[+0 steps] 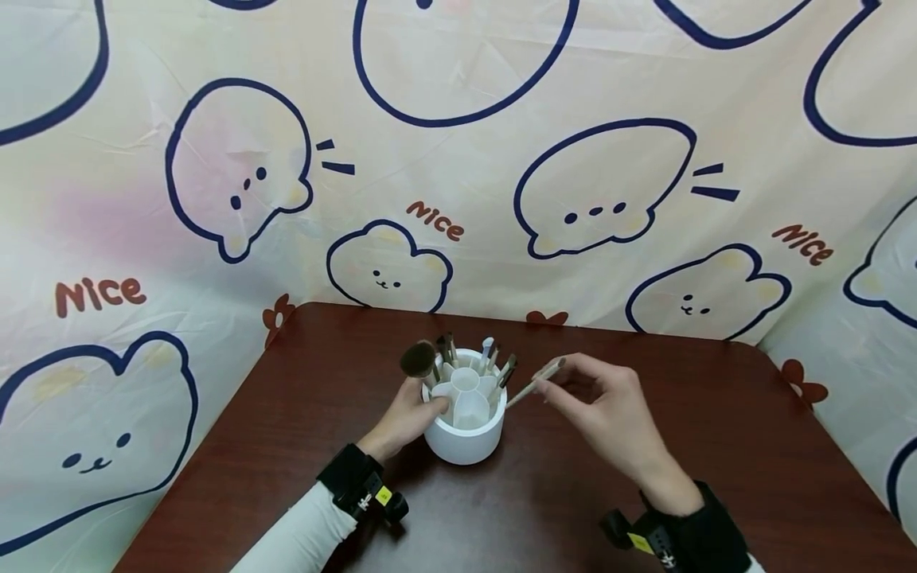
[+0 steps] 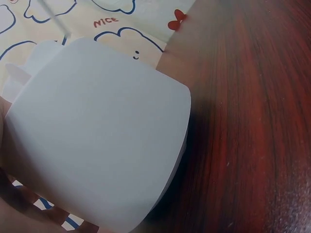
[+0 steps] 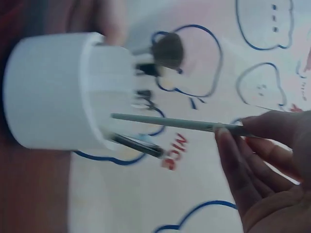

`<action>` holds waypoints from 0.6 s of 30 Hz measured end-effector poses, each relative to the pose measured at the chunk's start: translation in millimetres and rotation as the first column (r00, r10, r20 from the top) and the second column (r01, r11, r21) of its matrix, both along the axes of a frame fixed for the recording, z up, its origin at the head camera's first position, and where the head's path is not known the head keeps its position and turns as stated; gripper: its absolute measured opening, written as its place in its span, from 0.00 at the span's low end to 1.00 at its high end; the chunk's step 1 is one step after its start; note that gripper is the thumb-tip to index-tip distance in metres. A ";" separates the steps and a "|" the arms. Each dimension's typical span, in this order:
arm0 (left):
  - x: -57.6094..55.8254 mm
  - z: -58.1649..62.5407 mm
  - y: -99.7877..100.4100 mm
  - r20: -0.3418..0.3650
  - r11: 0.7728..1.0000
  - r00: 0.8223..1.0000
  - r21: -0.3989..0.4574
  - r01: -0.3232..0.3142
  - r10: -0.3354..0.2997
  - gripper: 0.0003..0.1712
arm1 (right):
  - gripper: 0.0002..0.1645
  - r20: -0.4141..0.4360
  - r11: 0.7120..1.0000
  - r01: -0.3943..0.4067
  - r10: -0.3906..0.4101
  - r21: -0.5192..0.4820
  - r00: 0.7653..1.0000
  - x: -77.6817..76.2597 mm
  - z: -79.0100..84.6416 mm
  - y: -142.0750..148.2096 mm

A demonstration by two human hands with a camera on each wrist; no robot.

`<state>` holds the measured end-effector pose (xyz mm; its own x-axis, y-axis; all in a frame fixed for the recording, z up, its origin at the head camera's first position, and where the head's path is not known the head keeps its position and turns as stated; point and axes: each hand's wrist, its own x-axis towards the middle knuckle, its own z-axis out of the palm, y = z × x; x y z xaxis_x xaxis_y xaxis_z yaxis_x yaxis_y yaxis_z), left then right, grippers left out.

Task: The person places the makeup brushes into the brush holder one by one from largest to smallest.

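A white round brush holder with inner compartments stands on the table. My left hand grips its left side, thumb over the rim. In the left wrist view the holder's smooth wall fills much of the picture, partly hiding the fingers. To the right of the holder, my right hand pinches a slim makeup brush between thumb and fingertips, close to one end. The pale handle slants down toward the holder, its tip right by the rim. A large fluffy makeup brush leans out at the left.
Several other brushes stand along the holder's back and right side. The dark brown wooden table ends at a cloth backdrop printed with cartoon bears, which also hangs at both sides.
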<state>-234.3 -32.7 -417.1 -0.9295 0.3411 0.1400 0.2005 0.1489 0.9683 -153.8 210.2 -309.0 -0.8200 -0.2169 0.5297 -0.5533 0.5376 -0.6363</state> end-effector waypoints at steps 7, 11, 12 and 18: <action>-0.1 -2.1 0.2 0.001 1.000 1.000 -0.012 -0.006 0.006 0.40 | 0.06 0.032 0.997 -0.068 0.070 -0.040 0.997 -19.6 -43.5 -8.6; 0.4 -2.0 -0.2 0.007 1.000 1.000 -0.015 -0.017 0.017 0.40 | 0.05 0.055 0.995 -0.094 0.095 -0.026 0.994 -34.3 -75.0 -8.3; 0.6 -1.8 -0.2 0.011 1.000 1.000 -0.016 -0.019 0.019 0.40 | 0.05 0.058 0.995 -0.098 0.099 -0.019 0.993 -37.0 -81.0 -8.1; 0.8 0.0 -0.6 0.018 0.999 1.000 -0.021 -0.025 0.025 0.40 | 0.02 0.095 0.995 -0.094 0.092 0.015 0.991 -42.3 -95.8 -11.9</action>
